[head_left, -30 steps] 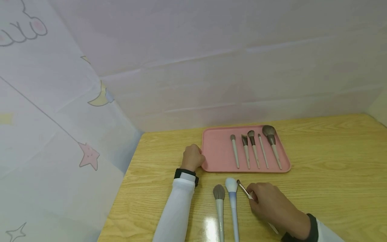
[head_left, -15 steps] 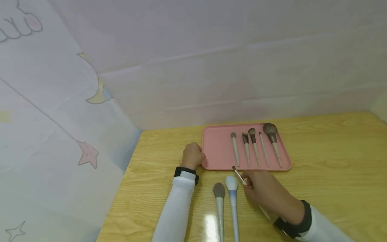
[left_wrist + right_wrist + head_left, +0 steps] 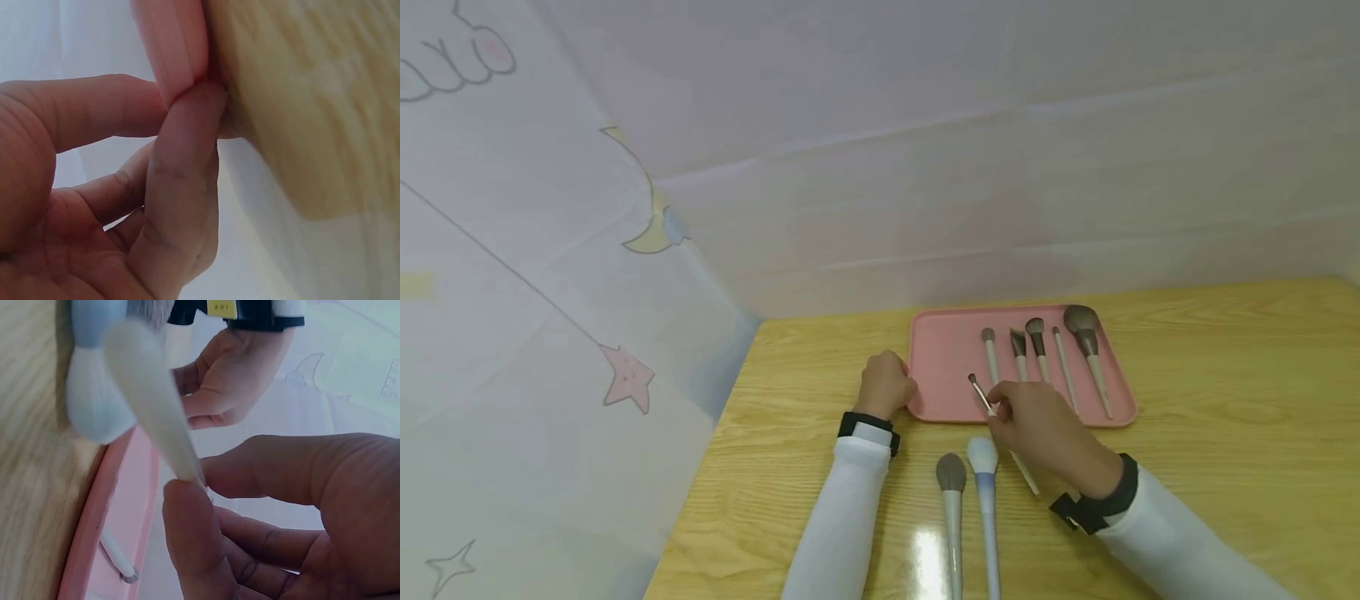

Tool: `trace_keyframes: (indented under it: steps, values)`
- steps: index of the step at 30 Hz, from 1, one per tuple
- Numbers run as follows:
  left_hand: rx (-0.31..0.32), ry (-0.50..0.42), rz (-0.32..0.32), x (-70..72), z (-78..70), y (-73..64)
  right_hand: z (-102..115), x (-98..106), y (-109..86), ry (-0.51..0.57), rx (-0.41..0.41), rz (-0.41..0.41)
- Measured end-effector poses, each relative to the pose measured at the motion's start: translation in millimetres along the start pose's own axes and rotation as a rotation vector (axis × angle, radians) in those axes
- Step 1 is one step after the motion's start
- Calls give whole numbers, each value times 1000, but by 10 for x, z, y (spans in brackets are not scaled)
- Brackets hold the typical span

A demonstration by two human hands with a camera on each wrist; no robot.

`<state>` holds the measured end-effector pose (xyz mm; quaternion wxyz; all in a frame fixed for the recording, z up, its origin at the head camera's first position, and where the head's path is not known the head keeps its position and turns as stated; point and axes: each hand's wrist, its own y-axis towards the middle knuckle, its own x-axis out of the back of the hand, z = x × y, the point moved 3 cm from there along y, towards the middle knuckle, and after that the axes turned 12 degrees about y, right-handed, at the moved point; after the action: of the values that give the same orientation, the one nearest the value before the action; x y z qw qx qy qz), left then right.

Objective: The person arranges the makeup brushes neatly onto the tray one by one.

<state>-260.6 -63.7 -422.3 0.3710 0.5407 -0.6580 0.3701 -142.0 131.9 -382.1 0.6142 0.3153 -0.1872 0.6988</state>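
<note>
My right hand [image 3: 1037,421] pinches a thin makeup brush [image 3: 980,393] by its pale handle, its small dark tip pointing up and left over the pink tray [image 3: 943,408]. In the right wrist view the handle [image 3: 150,394] of that brush sticks out between thumb and index finger. My left hand [image 3: 886,385] pinches the tray's left edge between thumb and fingertips, as the left wrist view shows at the pink rim [image 3: 178,50]. Several makeup brushes lie side by side in the tray, from a small grey one [image 3: 989,346] to a large dark one [image 3: 1086,333]. My right hand covers some of their handles.
On the wooden table [image 3: 1225,400], in front of the tray, lie a grey-tipped brush [image 3: 951,475] and a white-tipped brush with a blue band [image 3: 983,458]. A fabric backdrop [image 3: 880,208] stands behind the table and along its left side.
My right hand has carried the thin brush from the table beside the white-tipped brush forward and left, over the tray's front edge. My left hand has stayed on the tray's edge.
</note>
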Motion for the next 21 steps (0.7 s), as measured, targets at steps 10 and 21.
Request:
trace_keyframes:
  steps: [10, 21]
  values:
    - [7, -4, -3, -18, 35, -6, -85, -22, 365, 40, -69, -15]
    - [15, -16, -4, 23, -11, -29, -197, -41, 799, -15, -143, -30]
